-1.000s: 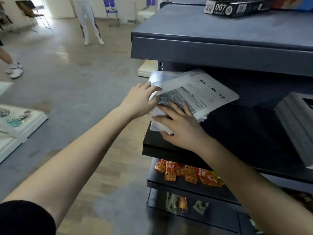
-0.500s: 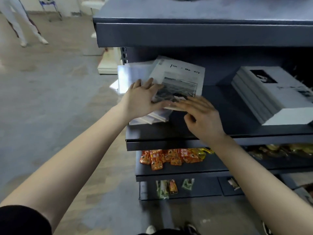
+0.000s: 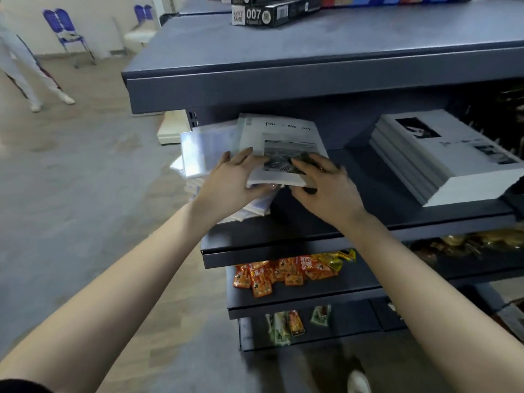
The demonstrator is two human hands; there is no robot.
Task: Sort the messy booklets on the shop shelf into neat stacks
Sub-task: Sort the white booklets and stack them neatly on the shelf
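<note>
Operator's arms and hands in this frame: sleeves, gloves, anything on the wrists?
The left forearm and right forearm are both bare. The left hand and right hand wear no gloves, and no watch or band shows at either wrist. The only clothing in view is a black sleeve at the bottom-left corner, on the left arm. Rings: too blurred to tell.

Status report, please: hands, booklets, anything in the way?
Left hand and right hand grip top booklet. Messy pile beneath overhangs shelf end. Neat stack apart, nothing blocking.
</note>
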